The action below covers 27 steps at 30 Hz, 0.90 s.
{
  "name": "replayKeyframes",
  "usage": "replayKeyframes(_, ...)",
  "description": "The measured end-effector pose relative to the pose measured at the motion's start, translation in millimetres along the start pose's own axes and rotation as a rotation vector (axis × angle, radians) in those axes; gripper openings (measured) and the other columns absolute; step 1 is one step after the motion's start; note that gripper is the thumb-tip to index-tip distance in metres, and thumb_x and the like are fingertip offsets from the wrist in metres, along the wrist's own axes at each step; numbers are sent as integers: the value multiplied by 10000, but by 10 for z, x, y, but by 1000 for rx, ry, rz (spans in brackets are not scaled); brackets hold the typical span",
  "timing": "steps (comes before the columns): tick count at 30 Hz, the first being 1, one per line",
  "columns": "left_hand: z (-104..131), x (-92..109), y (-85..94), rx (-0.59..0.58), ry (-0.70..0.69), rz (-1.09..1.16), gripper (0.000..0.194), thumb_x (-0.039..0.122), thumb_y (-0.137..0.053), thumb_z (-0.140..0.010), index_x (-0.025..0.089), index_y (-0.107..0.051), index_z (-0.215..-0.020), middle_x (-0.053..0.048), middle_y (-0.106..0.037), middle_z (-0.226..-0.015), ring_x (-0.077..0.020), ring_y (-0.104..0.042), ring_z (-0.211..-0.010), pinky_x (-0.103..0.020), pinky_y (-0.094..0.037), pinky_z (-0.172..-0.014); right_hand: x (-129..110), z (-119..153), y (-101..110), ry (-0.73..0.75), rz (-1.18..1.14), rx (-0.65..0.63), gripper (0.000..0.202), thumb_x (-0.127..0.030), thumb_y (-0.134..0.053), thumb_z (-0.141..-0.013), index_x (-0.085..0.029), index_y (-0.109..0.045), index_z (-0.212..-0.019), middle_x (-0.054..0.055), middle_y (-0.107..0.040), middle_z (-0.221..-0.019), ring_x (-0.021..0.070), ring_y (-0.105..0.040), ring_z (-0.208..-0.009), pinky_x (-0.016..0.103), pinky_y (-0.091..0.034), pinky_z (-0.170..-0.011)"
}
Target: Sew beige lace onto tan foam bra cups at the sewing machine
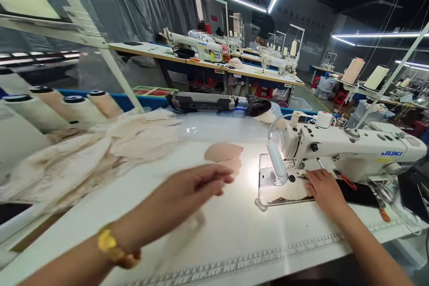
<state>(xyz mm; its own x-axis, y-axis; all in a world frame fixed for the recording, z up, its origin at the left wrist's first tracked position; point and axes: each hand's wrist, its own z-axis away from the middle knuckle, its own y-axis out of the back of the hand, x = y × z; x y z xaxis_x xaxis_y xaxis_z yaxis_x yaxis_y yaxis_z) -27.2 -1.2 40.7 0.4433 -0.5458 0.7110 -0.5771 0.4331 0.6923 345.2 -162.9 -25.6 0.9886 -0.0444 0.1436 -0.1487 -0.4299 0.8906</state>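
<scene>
reaching over the white table (241, 228), the left hand (211, 181) has loosely curled fingers near the pink fabric pieces (224, 152) at twelve o'clock; whether it grips anything cannot be told. the right hand (323, 185) is by the sewing machine (362, 147) at two o'clock, its grip hidden. pale fabric (83, 161) lies at ten, a ruler strip (241, 260) at six; workbenches (144, 49) stand beyond at twelve, grey curtains (134, 0) at eleven.

hands (323, 187): 2 | near sewing machine (355, 147): 1 | bracelet (109, 243): 1 | right-stand cones (376, 77): 2
</scene>
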Motion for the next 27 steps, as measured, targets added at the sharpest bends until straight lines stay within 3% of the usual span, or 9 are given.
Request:
replayKeyframes(3,67,234,-564,-259,16,407,435,314,-613,-842,215,-641,-1265,-101,-738,-1190,-236,-705,-1059,-368,-604,-864,-118,13,-103,51,-27,-16,217,-51,-463,-965,-173,-634,-909,111,-667,-887,265,-584,-838,386,-450,-758)
replayKeyframes(6,46,264,-853,-336,73,645,582,222,-672,-769,175,-576,-1341,-126,-716,-1199,-235,-702,-1039,-367,-591,-866,-390,132,5,82,-224,-13,244,-101,-377,-1022,-188,-586,-931,81,-635,-864,229,-580,-785,342,-453,-717)
replayKeyframes(10,18,259,-915,-349,141,750,707,209,-736,-727,189,-530,-1404,-93,-692,-1170,-210,-690,-946,-377,-557,-873,-811,231,230,153,-489,-66,192,-236,-378,-1073,-227,-544,-977,13,-623,-816,182,-578,-702,281,-418,-624)
replayKeyframes(13,16,308,-923,-346,151,782,765,235,-760,-708,209,-511,-1431,-58,-676,-1107,-216,-664,-958,-378,-532,-876,-1055,186,253,162,-377,61,256,-308,-375,-1088,-230,-534,-904,9,-605,-763,194,-546,-663,311,-355,-627)
replayKeyframes(18,32,387,-1002,-332,148,747,835,218,-746,-681,220,-482,-1474,21,-629,-880,-177,-627,-833,-346,-512,-835,-1290,59,198,194,-248,177,282,-228,-371,-1086,-231,-542,-862,-1,-575,-709,192,-517,-637,334,-301,-660)
replayKeyframes(20,49,406,-879,-383,139,708,888,204,-724,-673,235,-429,-1510,13,-681,-939,-165,-631,-826,-334,-510,-852,-1292,73,216,197,-241,186,312,-209,-360,-1084,-235,-520,-817,-5,-558,-682,187,-515,-622,332,-293,-655)
replayKeyframes(23,107,401,-360,-459,87,346,751,234,-694,-729,265,-506,-1454,-15,-751,-1040,-183,-657,-834,-311,-518,-809,-1067,201,246,162,-202,137,323,-249,-355,-1091,-239,-509,-807,-8,-560,-665,179,-525,-598,326,-296,-636)
replayKeyframes(24,133,385,-133,-379,62,158,592,276,-652,-791,269,-588,-1380,-25,-753,-1061,-201,-670,-843,-316,-526,-783,-928,262,246,146,-173,117,325,-274,-359,-1092,-240,-509,-806,-8,-559,-655,179,-528,-586,326,-295,-624)
replayKeyframes(27,206,299,407,225,-12,-355,441,448,-554,-926,247,-635,-1310,-87,-699,-1249,-293,-665,-1032,-415,-532,-879,-445,425,213,103,-42,88,314,-333,-367,-1089,-230,-553,-858,15,-588,-670,196,-545,-583,332,-316,-608)
